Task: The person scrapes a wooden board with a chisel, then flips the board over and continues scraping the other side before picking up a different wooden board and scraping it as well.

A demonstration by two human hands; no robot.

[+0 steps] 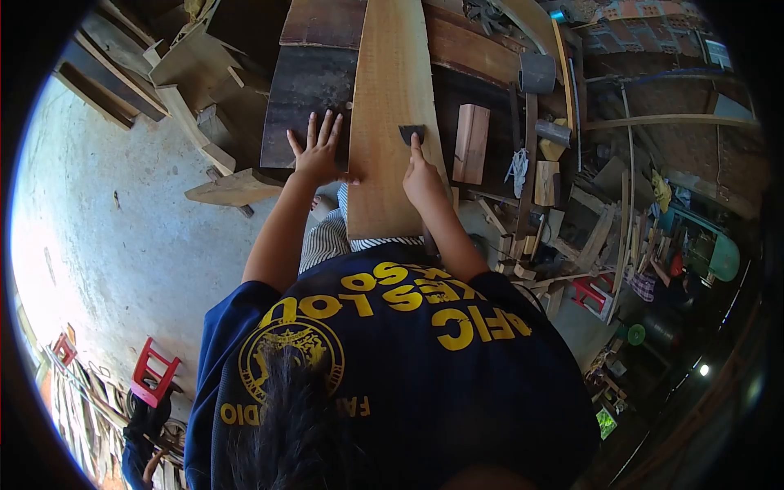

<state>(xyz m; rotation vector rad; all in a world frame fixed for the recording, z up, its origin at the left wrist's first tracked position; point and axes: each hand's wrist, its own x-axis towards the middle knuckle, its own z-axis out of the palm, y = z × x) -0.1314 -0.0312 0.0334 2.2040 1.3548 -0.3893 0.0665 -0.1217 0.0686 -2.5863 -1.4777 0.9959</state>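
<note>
A long pale wooden board (389, 90) runs away from my lap across a darker surface. My right hand (422, 181) grips a scraper with a dark, flat blade (408, 134), its index finger stretched along the blade. The blade rests on the board near its right edge; the handle is hidden in the hand. To the left, my left hand (318, 153) lies with its fingers spread over a dark plank (304, 94), the thumb reaching towards the board's left edge.
A short wooden block (471, 144) and a grey cylinder (536, 73) are on the right. Stacked planks (184, 90) lean at upper left. Red stools (155, 371) stand on the concrete floor (155, 237). Other people are partly visible at lower left and far right.
</note>
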